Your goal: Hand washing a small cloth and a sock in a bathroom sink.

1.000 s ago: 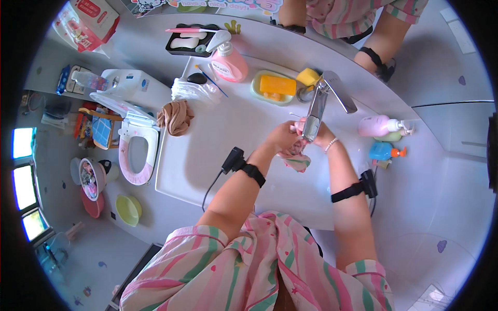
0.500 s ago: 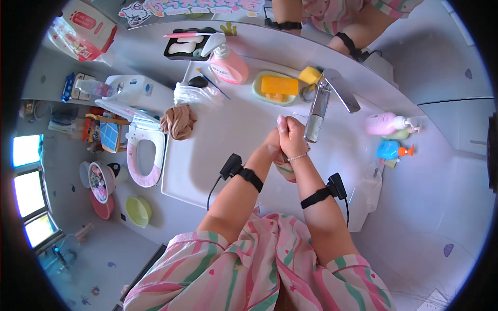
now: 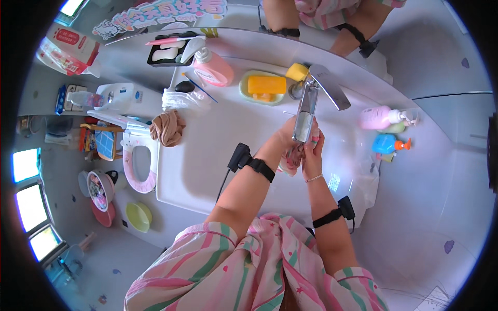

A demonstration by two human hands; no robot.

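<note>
pink-patterned cloth (image 3: 291, 159) hung bunched between the two hands; the right hand (image 3: 313, 151) was closed on it, fingers pointing forward. the left hand (image 3: 286, 136) came in on a slanted forearm, its fingers hidden behind the chrome tap (image 3: 306, 111), so its grip could not be told. orange soap (image 3: 267, 84) lay ahead of it.
</note>
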